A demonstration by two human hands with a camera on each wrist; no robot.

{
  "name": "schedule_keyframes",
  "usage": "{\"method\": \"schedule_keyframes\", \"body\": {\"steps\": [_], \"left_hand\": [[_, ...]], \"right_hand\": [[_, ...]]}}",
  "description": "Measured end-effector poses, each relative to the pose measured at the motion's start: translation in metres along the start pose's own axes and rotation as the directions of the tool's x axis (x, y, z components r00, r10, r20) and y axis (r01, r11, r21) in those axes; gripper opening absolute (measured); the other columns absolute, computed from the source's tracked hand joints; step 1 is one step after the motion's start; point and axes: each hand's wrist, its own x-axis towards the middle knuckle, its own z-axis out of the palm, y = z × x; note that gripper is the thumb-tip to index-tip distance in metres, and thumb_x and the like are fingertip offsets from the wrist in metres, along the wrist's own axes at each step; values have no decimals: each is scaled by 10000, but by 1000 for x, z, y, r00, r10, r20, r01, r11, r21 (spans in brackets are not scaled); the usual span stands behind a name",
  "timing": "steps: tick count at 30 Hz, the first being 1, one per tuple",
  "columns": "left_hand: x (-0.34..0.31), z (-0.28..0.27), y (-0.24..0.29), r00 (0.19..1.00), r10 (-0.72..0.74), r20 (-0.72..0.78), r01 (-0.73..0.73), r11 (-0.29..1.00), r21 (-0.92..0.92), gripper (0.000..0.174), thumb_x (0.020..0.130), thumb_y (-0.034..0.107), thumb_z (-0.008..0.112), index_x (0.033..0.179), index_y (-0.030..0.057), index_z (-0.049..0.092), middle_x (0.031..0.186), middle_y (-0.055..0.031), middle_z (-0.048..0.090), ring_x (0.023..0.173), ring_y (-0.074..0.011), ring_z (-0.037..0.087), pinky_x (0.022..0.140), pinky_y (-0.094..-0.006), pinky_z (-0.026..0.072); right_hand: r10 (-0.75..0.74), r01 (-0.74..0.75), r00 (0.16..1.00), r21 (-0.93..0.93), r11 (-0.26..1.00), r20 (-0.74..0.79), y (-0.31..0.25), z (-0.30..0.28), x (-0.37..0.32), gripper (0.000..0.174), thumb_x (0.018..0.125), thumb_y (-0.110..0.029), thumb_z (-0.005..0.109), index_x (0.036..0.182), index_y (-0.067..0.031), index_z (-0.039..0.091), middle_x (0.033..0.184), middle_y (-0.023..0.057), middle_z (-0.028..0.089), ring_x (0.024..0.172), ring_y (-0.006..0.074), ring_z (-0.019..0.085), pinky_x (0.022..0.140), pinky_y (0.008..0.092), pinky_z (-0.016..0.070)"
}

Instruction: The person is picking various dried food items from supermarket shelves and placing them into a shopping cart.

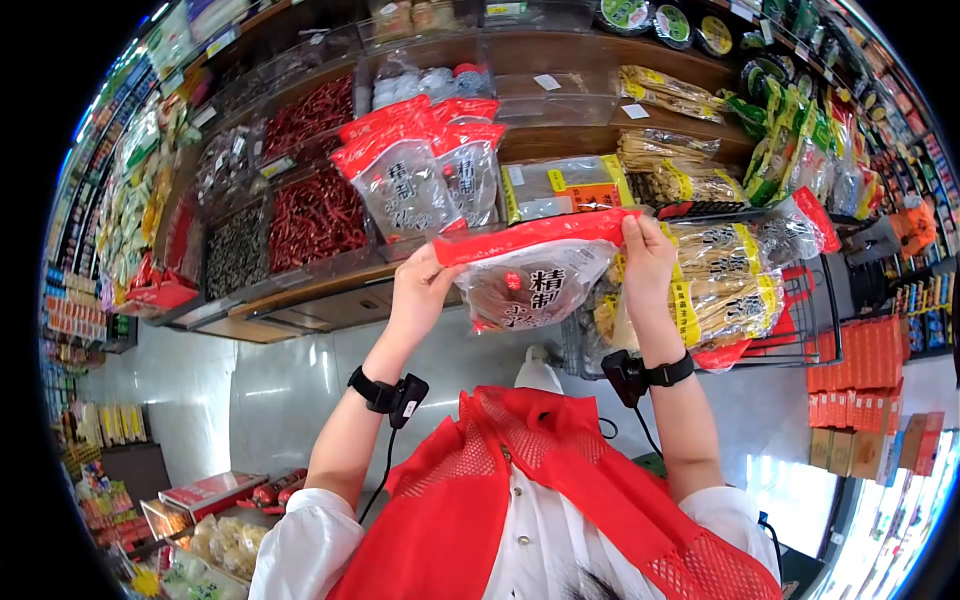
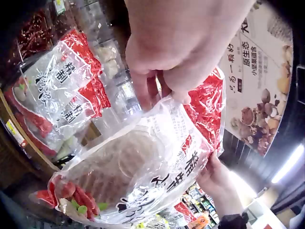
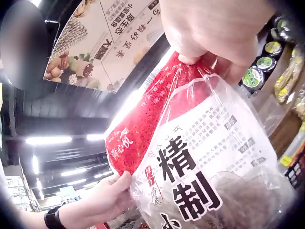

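A clear plastic food bag [image 1: 535, 275] with a red top band and black lettering is stretched between both hands. My left hand [image 1: 422, 280] pinches its upper left corner, and my right hand [image 1: 648, 255] pinches the upper right corner. Brownish contents show through the plastic in the left wrist view, lying low in the bag [image 2: 128, 167]. In the right wrist view the printed face of the bag [image 3: 200, 157] fills the lower middle. Just beyond the held bag, similar red-topped bags [image 1: 400, 185] stand on the shelf.
A shopping cart [image 1: 835, 330] at the right carries yellow-labelled packs of dried sticks [image 1: 725, 310]. Bins of dried red chillies [image 1: 315, 220] line the shelf at the left. Red cartons [image 1: 860, 355] are stacked on the floor at the far right.
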Motion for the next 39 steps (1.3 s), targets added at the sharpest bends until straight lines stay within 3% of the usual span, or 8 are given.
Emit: {"method": "schedule_keyframes", "body": {"steps": [11, 17, 21, 25, 27, 30, 33, 39], "left_hand": [[65, 88, 13, 987, 155, 48, -162, 967, 199, 134, 803, 6, 515, 918, -18, 580, 832, -144, 557, 718, -254, 549, 644, -299, 435], [102, 136, 36, 984, -177, 25, 172, 978, 121, 146, 826, 59, 504, 927, -6, 588, 724, -142, 586, 630, -267, 568, 596, -289, 436], [130, 158, 61, 981, -127, 146, 99, 977, 189, 150, 833, 78, 504, 916, -9, 594, 717, -145, 582, 630, -252, 573, 587, -272, 430], [146, 174, 78, 998, -13, 67, 12, 1000, 21, 181, 866, 108, 477, 939, -24, 577, 782, -100, 602, 674, -156, 562, 619, -251, 421], [147, 177, 79, 999, -32, 38, 35, 997, -63, 210, 882, 135, 462, 974, -27, 560, 847, -70, 610, 721, -114, 546, 652, -241, 415], [152, 182, 81, 997, -76, -2, 71, 945, -321, 249, 903, 167, 449, 1033, -29, 530, 970, -43, 579, 826, -98, 527, 729, -239, 410], [169, 180, 81, 965, -238, -113, 155, 860, -487, 211, 901, 145, 458, 963, -26, 566, 834, -3, 580, 731, -55, 496, 647, -205, 393], [223, 148, 49, 914, -401, 61, 347, 696, -628, 173, 900, 110, 435, 961, -5, 549, 816, 29, 548, 699, -20, 450, 625, -175, 368]], "right_hand": [[-41, 43, 997, -40, 998, 61, 53, -77, 102, 212, 871, -167, 529, 805, 33, 558, 641, -41, 473, 612, 56, 394, 553, 201, 350], [-52, 63, 997, -247, 967, 51, 82, -104, 151, 192, 867, -141, 522, 848, 46, 560, 659, 8, 524, 630, 59, 416, 556, 219, 377], [-52, 30, 996, -273, 961, -74, 91, -123, 173, 199, 873, -145, 510, 862, 36, 593, 697, 18, 567, 649, 69, 466, 604, 222, 404], [167, -171, 985, 405, 898, 46, 121, -143, 188, 318, 904, -261, 449, 1071, -2, 528, 970, 60, 581, 849, 147, 546, 753, 267, 440], [157, -410, 907, 732, 544, 391, 124, -145, 171, 399, 889, -272, 459, 1186, -7, 431, 1105, 107, 531, 966, 196, 528, 828, 307, 436], [403, -445, 518, -165, 880, 754, 156, -159, 137, 640, 725, -167, 663, 1249, 15, 344, 1156, 90, 486, 1064, 194, 476, 904, 330, 397], [290, -589, 707, 311, 746, 645, 115, -110, 116, 546, 674, -52, 673, 1160, 0, 432, 1060, 68, 526, 927, 150, 534, 815, 289, 437], [310, -457, 844, 286, 842, 437, 132, -65, 131, 441, 746, -94, 629, 1136, 14, 453, 974, 51, 564, 839, 104, 534, 725, 259, 449]]}}
